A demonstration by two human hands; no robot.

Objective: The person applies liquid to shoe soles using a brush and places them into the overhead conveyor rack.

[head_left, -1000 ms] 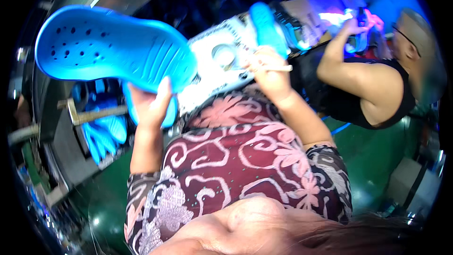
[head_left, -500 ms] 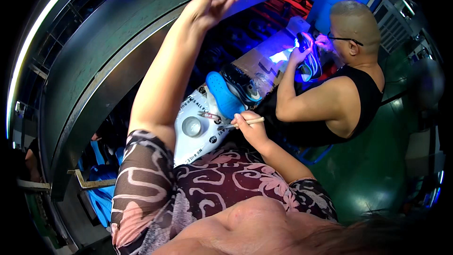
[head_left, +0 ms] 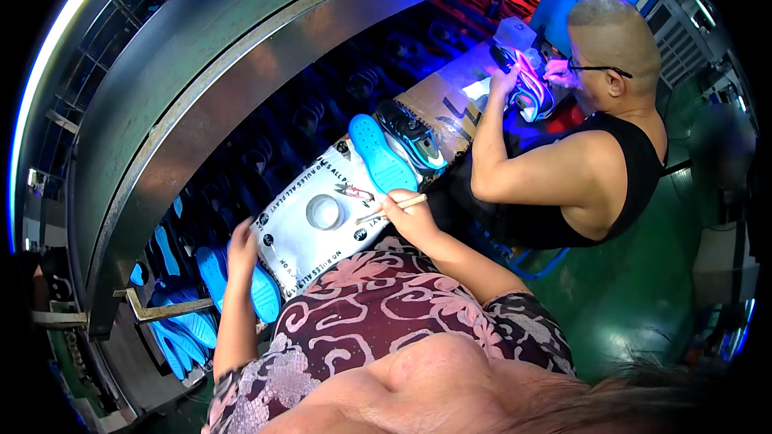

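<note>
The worktop (head_left: 304,251) has a white covering (head_left: 281,209) printed in black. A round, pale cup (head_left: 325,212) stands about mid-surface; small red-and-metal snips (head_left: 354,192) lie to its right. Toward the right edge rest a flat, bright-blue shoe sole (head_left: 379,149), a black-and-blue shoe (head_left: 412,142) beside it and brown cardboard (head_left: 438,102).

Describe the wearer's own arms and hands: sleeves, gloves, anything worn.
Left hand and right hand: no gloves. Forearms bare, no watch or bracelet visible. Sleeves: short, dark, with pale swirling pattern.
</note>
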